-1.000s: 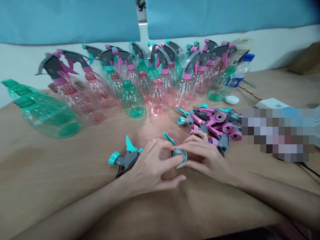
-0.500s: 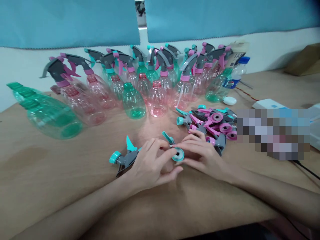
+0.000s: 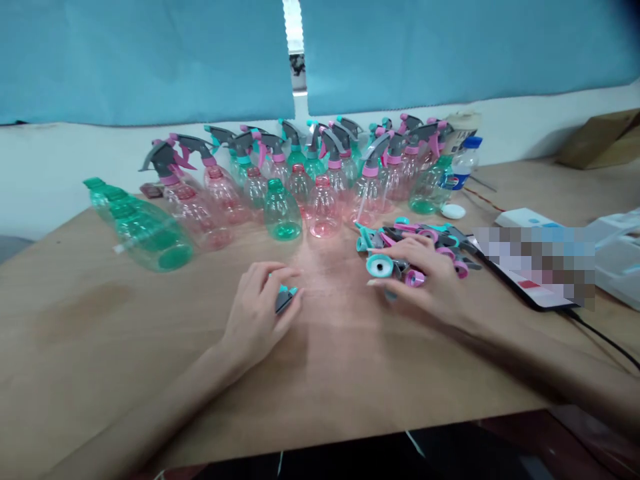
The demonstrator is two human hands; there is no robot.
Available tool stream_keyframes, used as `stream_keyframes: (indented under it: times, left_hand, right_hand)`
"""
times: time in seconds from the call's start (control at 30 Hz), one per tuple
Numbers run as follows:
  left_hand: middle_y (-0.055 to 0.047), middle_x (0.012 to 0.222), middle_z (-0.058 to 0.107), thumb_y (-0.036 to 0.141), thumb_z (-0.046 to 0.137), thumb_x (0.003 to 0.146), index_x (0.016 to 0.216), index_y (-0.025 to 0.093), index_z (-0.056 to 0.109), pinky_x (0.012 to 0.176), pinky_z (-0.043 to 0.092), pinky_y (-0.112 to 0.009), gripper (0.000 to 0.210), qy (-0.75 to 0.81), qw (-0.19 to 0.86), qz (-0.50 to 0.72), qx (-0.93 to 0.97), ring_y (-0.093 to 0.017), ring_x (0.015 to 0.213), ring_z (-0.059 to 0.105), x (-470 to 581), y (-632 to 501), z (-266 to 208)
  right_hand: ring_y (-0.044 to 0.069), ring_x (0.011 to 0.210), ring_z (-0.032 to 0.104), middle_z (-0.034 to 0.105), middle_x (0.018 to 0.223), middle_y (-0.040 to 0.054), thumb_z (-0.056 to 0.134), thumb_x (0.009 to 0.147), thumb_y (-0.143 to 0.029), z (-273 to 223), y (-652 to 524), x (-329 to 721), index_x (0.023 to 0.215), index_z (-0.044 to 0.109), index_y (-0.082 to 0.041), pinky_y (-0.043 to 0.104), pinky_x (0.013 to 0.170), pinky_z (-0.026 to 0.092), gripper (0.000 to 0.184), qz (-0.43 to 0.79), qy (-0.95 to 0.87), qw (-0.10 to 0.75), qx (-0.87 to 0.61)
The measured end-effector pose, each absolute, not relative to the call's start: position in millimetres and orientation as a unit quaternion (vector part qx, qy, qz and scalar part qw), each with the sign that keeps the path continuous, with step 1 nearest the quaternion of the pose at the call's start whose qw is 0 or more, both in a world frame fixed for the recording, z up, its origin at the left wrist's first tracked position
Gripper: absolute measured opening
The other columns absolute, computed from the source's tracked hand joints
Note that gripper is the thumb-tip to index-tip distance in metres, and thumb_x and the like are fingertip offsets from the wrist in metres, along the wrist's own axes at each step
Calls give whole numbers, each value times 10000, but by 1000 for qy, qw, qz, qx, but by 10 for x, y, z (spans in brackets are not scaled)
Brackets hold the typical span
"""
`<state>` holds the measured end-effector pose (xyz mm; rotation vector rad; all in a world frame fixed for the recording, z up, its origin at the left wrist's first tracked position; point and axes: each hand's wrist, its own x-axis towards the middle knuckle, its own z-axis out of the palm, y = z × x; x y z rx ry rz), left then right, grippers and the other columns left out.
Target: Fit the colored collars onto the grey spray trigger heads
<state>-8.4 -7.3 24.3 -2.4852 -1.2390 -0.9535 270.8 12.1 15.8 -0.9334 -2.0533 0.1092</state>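
My left hand (image 3: 263, 303) is low over the table left of centre. Its fingers curl round a grey and teal spray trigger head (image 3: 284, 301), mostly hidden beneath them. My right hand (image 3: 430, 277) holds another spray trigger head between thumb and fingers, its teal collar (image 3: 380, 266) facing me. That hand is at the near edge of a pile of pink, teal and grey spray trigger heads (image 3: 443, 233). Beyond my hands stand a green open-necked bottle (image 3: 283, 213) and a pink open-necked bottle (image 3: 325, 210).
Rows of bottles with spray heads fitted (image 3: 370, 183) stand along the wall. Green bottles (image 3: 150, 230) lean together at the left. A blue-capped bottle (image 3: 465, 163), a white round lid (image 3: 453, 211), a phone with a cable (image 3: 545, 297) and a cardboard box (image 3: 600, 143) are at the right.
My hands have moved apart. The right one has carried the teal-collared head right to the pile; the left has closed round the head lying to the left. The view has shifted.
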Motion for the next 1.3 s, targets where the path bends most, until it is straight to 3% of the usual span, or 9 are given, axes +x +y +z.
stream_keyframes:
  times: [0.17, 0.27, 0.43, 0.63, 0.97, 1.17, 1.3]
  left_hand:
    - [-67, 1106, 566, 356, 443, 942, 1209, 241, 501, 889, 455, -425, 296, -524, 36, -242, -816, -243, 1047, 527, -588, -144, 233]
    - [-76, 1212, 557, 396, 422, 947, 1288, 233, 455, 935, 437, -438, 379, -530, -4, -219, -819, -254, 1122, 505, -762, -150, 194]
    - [-63, 1259, 578, 413, 404, 948, 1313, 257, 444, 912, 453, -410, 399, -497, -71, -182, -845, -252, 1133, 538, -815, -71, 174]
    - [-47, 1230, 604, 482, 440, 915, 1229, 270, 517, 884, 446, -378, 387, -503, -136, -125, -844, -259, 1090, 565, -798, 1, 235]
    - [-35, 1196, 623, 522, 531, 844, 1171, 265, 566, 756, 471, -313, 417, -552, -198, -136, -799, -266, 990, 602, -883, 2, 230]
    - [-44, 1058, 650, 496, 575, 827, 1121, 242, 580, 677, 493, -309, 389, -569, -216, -204, -767, -208, 800, 628, -528, -43, 200]
    - [-28, 1009, 633, 419, 648, 796, 1021, 226, 609, 671, 507, -296, 299, -544, -200, -273, -767, -173, 765, 616, -84, -44, 143]
  right_hand:
    - [273, 888, 625, 693, 941, 53, 582, 851, -443, 377, 277, 3006, 1138, 602, -295, 560, 973, 313, 323, -81, -824, 362, -428]
    - [292, 893, 609, 692, 902, 85, 544, 865, -442, 438, 424, 3199, 1114, 627, -240, 501, 855, 407, 331, -142, -828, 297, -455]
    - [301, 911, 631, 705, 969, 97, 582, 815, -501, 393, 545, 3360, 1153, 608, -220, 491, 857, 418, 440, -143, -869, 192, -433]
    - [274, 1032, 608, 684, 1078, 69, 500, 882, -469, 370, 338, 3360, 1096, 623, -238, 494, 950, 350, 337, -103, -877, 156, -442]
    - [235, 1036, 603, 683, 1059, 41, 497, 905, -394, 317, 80, 3349, 984, 660, -244, 480, 989, 311, 235, -44, -877, 191, -439]
    - [211, 983, 606, 666, 1037, 51, 544, 881, -290, 205, 38, 3179, 990, 654, -221, 385, 847, 472, 170, 64, -887, 211, -406]
    - [203, 964, 605, 652, 1021, 61, 556, 879, -256, 176, 9, 2934, 983, 653, -215, 364, 831, 503, 148, 99, -895, 241, -362]
